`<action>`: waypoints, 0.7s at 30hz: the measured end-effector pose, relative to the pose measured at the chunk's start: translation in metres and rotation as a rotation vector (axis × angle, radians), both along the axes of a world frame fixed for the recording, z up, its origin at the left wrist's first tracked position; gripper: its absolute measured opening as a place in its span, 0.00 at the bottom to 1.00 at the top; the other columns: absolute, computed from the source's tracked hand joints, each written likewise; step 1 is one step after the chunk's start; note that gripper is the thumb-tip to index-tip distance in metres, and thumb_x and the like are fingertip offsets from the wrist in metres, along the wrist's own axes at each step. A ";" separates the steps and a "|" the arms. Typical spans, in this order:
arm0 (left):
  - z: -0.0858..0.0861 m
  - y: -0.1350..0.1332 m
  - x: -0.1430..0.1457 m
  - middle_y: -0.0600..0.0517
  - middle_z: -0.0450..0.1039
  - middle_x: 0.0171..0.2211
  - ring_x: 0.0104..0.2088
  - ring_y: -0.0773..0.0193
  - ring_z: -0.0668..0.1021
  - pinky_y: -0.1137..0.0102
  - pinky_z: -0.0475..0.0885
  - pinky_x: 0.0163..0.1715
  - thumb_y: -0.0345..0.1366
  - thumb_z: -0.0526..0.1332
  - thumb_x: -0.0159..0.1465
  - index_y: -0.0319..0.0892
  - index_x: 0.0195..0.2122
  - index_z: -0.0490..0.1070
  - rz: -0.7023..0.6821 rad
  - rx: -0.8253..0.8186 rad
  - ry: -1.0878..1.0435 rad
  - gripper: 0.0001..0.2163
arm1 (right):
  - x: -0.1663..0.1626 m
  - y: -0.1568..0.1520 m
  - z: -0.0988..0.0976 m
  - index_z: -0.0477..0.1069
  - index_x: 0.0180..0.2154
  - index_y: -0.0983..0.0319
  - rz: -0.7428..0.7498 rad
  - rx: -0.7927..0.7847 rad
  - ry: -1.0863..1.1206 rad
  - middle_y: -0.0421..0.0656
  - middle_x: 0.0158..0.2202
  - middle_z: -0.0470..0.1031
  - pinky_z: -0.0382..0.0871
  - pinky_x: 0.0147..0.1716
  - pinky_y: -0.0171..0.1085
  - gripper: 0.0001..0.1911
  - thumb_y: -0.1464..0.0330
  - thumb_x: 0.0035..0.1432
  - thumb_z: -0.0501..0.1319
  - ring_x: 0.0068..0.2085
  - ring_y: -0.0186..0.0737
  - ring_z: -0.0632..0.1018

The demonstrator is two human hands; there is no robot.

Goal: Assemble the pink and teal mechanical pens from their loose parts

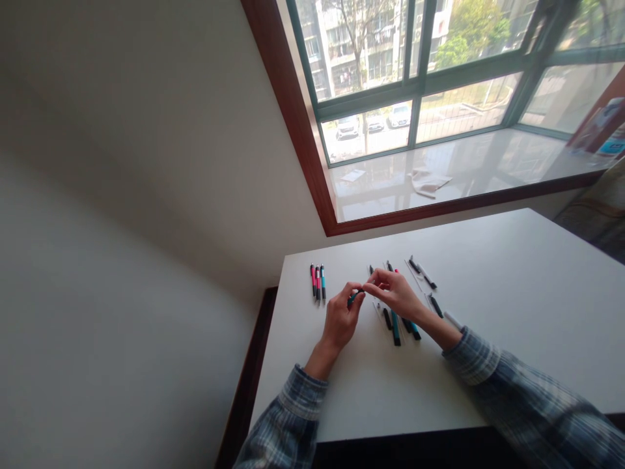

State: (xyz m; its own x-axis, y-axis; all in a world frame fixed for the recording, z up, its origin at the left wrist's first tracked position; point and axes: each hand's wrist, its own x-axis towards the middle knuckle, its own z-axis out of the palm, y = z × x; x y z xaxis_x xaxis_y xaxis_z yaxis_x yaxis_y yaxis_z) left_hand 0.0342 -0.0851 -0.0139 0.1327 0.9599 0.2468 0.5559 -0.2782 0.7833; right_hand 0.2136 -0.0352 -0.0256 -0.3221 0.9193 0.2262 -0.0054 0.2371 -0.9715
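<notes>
My left hand [342,318] is closed round a teal pen barrel [352,298] above the white table [512,286]. My right hand [393,292] pinches the other end of that same pen, fingertips meeting the left hand's. Three finished pens [318,281], pink and teal with black tips, lie side by side to the left of my hands. Loose pen parts [396,329], teal and black barrels, lie under and just behind my right hand. More small black and clear parts [424,273] are spread further right. Both sleeves are plaid.
The table's left edge runs beside a dark wooden skirting and a plain wall. Behind the table is a wide marble window sill [469,172] with a cloth [430,182] and a paper on it. A coloured box [605,127] stands at the sill's far right.
</notes>
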 end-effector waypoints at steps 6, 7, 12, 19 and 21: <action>0.001 0.000 0.001 0.56 0.66 0.27 0.29 0.67 0.70 0.72 0.63 0.33 0.45 0.50 0.76 0.43 0.45 0.74 -0.024 -0.006 -0.022 0.16 | -0.001 -0.002 0.004 0.77 0.42 0.61 0.028 0.034 -0.025 0.44 0.37 0.80 0.72 0.34 0.37 0.16 0.55 0.64 0.66 0.36 0.40 0.79; 0.001 0.000 0.001 0.56 0.67 0.28 0.29 0.67 0.71 0.72 0.63 0.33 0.45 0.49 0.76 0.43 0.45 0.74 -0.022 -0.010 -0.023 0.16 | -0.001 -0.002 0.004 0.77 0.40 0.61 0.025 0.032 -0.032 0.43 0.35 0.80 0.73 0.34 0.38 0.16 0.55 0.63 0.66 0.35 0.40 0.78; -0.001 0.000 0.000 0.58 0.66 0.27 0.26 0.69 0.67 0.73 0.62 0.30 0.47 0.57 0.73 0.44 0.49 0.71 -0.007 -0.024 -0.007 0.13 | 0.000 0.000 0.000 0.74 0.32 0.61 -0.029 0.000 -0.058 0.42 0.29 0.78 0.72 0.33 0.38 0.18 0.52 0.60 0.68 0.32 0.40 0.77; 0.000 0.000 0.000 0.57 0.69 0.28 0.27 0.68 0.69 0.73 0.63 0.31 0.47 0.53 0.74 0.43 0.46 0.73 -0.017 -0.019 -0.001 0.15 | 0.000 -0.004 0.005 0.76 0.41 0.60 0.019 0.015 -0.049 0.43 0.35 0.80 0.72 0.32 0.36 0.17 0.54 0.61 0.68 0.35 0.40 0.79; 0.000 0.000 0.001 0.57 0.67 0.27 0.28 0.67 0.69 0.73 0.63 0.32 0.47 0.51 0.75 0.43 0.46 0.73 -0.019 -0.018 -0.006 0.16 | 0.000 -0.005 0.007 0.76 0.45 0.60 0.043 0.031 -0.036 0.44 0.37 0.81 0.74 0.34 0.36 0.17 0.54 0.63 0.66 0.37 0.41 0.80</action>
State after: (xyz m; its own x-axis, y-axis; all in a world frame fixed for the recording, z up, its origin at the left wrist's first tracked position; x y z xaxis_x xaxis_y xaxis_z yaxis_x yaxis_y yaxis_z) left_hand 0.0348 -0.0848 -0.0136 0.1494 0.9615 0.2306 0.5456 -0.2746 0.7917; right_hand 0.2138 -0.0397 -0.0187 -0.3699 0.8971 0.2417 0.0184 0.2671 -0.9635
